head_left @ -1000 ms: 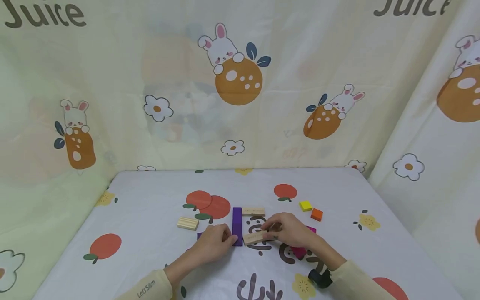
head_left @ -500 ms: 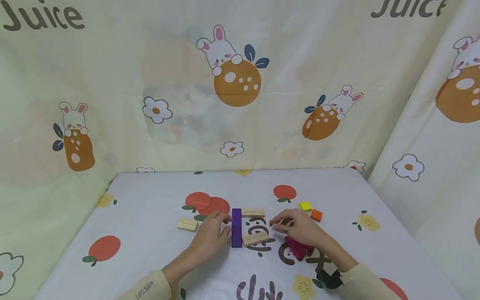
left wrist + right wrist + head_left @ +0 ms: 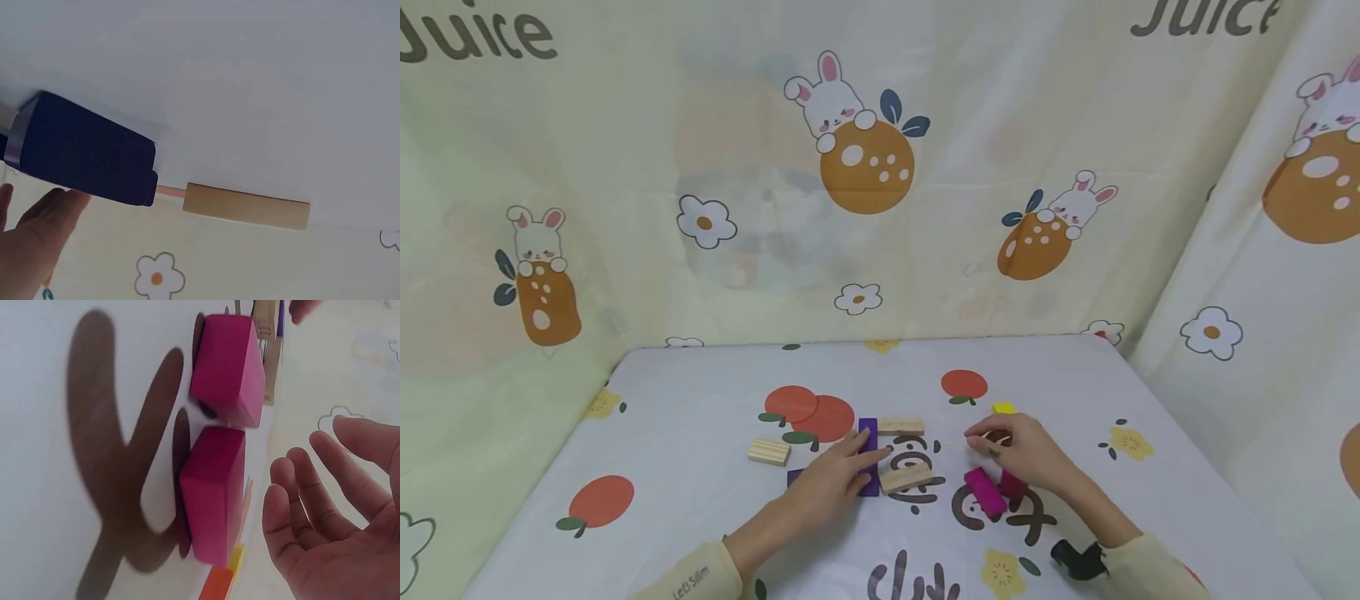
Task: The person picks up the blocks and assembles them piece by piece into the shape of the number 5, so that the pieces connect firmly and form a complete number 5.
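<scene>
My left hand (image 3: 823, 483) reaches over a long purple block (image 3: 868, 458), its fingers spread out across the top; whether they press on it cannot be told. Right of that block lie two plain wooden blocks, one straight at the far end (image 3: 901, 427) and one slanted at the near end (image 3: 906, 478). My right hand (image 3: 1030, 452) hovers with loosely bent fingers, and nothing is between them in the right wrist view. Close below it are two magenta blocks, one (image 3: 985, 492) lying slanted and the other (image 3: 1012, 485) partly covered by the hand.
A striped wooden block (image 3: 769, 452) lies at left. Another purple block (image 3: 795, 477) is mostly behind the left hand. Beyond the right hand sits a yellow block (image 3: 1003, 408); an orange block (image 3: 215, 584) shows in the right wrist view. A black device (image 3: 1078, 560) is by the right sleeve.
My right hand has let go of the slanted wooden block and moved right, over the magenta blocks. My left hand went off the purple block, then came back over its top.
</scene>
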`<state>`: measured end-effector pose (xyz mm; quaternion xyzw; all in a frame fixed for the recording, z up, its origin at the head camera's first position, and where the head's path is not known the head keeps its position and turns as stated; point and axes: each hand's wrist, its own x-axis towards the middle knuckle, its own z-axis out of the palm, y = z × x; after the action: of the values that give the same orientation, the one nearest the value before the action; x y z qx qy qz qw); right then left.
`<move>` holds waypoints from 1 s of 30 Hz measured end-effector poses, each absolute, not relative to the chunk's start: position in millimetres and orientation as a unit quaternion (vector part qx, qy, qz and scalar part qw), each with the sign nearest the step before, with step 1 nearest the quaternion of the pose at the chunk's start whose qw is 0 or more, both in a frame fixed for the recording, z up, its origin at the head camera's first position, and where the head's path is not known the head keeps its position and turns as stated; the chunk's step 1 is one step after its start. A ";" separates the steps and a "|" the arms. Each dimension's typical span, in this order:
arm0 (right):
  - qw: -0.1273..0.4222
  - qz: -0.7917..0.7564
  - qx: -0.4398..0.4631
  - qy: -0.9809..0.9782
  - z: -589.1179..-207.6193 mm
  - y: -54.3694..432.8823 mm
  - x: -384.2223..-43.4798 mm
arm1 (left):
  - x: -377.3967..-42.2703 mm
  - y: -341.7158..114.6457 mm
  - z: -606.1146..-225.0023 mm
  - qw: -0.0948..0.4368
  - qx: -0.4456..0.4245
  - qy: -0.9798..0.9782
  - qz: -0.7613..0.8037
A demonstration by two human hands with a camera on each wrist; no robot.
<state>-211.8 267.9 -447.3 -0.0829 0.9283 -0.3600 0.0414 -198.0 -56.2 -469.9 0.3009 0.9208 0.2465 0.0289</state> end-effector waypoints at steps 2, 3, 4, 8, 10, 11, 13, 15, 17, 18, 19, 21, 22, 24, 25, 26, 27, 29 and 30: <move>0.040 -0.363 -0.075 0.928 -447.9 272.0 -211.2 | -196.9 -55.6 -471.1 0.043 0.308 0.920 0.239; 0.040 -0.364 -0.071 0.928 -448.1 273.9 -210.8 | -196.5 -55.3 -471.7 0.050 0.310 0.920 0.235; 0.040 -0.365 -0.068 0.928 -448.4 275.7 -210.4 | -196.3 -55.0 -472.2 0.055 0.312 0.920 0.232; 0.038 -0.368 -0.061 0.927 -449.0 281.7 -208.6 | -196.9 -53.8 -474.4 0.061 0.323 0.918 0.221; 0.038 -0.368 -0.060 0.927 -449.1 284.1 -207.6 | -197.4 -53.5 -474.6 0.056 0.333 0.917 0.214; 0.037 -0.368 -0.059 0.927 -449.1 285.2 -207.2 | -197.5 -53.5 -474.8 0.053 0.340 0.915 0.210; 0.036 -0.369 -0.058 0.927 -448.9 287.5 -206.4 | -197.4 -53.7 -474.7 0.050 0.353 0.913 0.198; 0.036 -0.369 -0.059 0.927 -448.6 289.8 -205.8 | -197.0 -54.1 -474.6 0.049 0.367 0.911 0.181; 0.038 -0.370 -0.059 0.926 -448.1 291.6 -205.2 | -196.4 -54.4 -474.6 0.051 0.376 0.911 0.163; 0.039 -0.370 -0.058 0.926 -448.0 292.4 -204.9 | -196.3 -54.5 -474.9 0.053 0.379 0.911 0.155; 0.039 -0.372 -0.057 0.926 -448.0 293.2 -204.7 | -196.2 -54.5 -475.1 0.052 0.381 0.911 0.149; 0.042 -0.373 -0.054 0.925 -448.3 294.4 -204.0 | -195.9 -54.4 -475.3 0.051 0.382 0.912 0.140; 0.042 -0.374 -0.053 0.925 -448.2 295.1 -203.8 | -195.7 -54.3 -475.3 0.051 0.382 0.912 0.139; 0.039 -0.373 -0.053 0.926 -448.1 296.6 -203.6 | -195.6 -54.2 -475.8 0.052 0.379 0.914 0.138; 0.039 -0.373 -0.052 0.925 -448.0 297.2 -203.3 | -195.3 -54.1 -475.8 0.054 0.377 0.914 0.139; 0.038 -0.374 -0.051 0.925 -448.0 297.7 -203.1 | -195.1 -54.0 -475.7 0.056 0.376 0.914 0.141; 0.038 -0.375 -0.051 0.925 -448.0 298.3 -202.8 | -194.9 -53.9 -475.5 0.058 0.373 0.915 0.143; 0.039 -0.377 -0.048 0.924 -448.0 299.4 -202.3 | -194.4 -53.9 -475.6 0.064 0.367 0.916 0.149; 0.041 -0.380 -0.045 0.923 -447.9 300.0 -202.0 | -194.1 -53.9 -475.2 0.066 0.363 0.917 0.151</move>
<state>-202.0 300.0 -447.9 -0.0451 0.9230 -0.3799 0.0405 -194.1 -53.9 -475.2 0.3635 0.9168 0.1515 0.0658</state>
